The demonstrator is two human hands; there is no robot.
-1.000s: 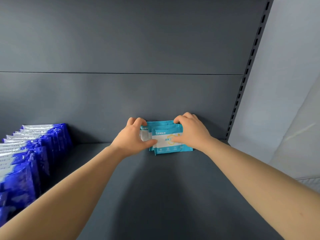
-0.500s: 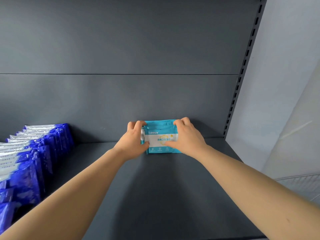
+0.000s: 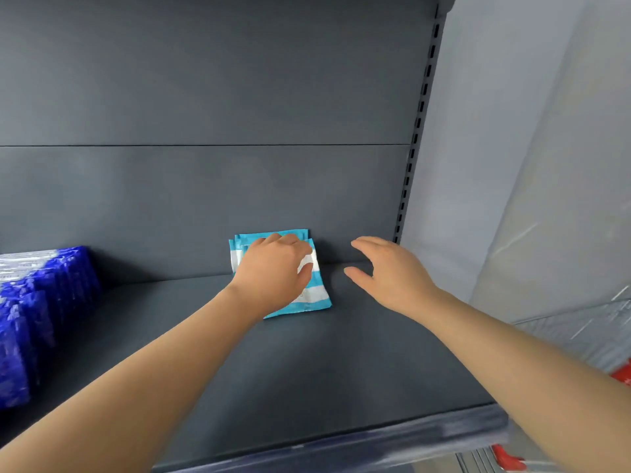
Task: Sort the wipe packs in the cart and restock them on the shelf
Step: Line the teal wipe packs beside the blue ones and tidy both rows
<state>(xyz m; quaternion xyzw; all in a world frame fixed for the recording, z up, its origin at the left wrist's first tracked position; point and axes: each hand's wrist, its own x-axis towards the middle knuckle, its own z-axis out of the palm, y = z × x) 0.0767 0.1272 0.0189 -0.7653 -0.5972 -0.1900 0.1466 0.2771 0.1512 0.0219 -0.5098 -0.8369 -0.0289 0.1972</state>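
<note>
Teal-and-white plastic wipe packs (image 3: 316, 297) lean on the grey metal shelf (image 3: 341, 370) back, the left hand (image 3: 273, 271) clasping them upright. The right hand (image 3: 389, 271) hovers empty, fingers spread.

Teal wipe packs (image 3: 316, 297) half behind the left hand (image 3: 273, 271); blue packs (image 3: 47, 302) partly beyond the left edge.

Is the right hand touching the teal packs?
No, the right hand hangs open beside the teal packs, with a gap; only the left hand holds them.
</note>
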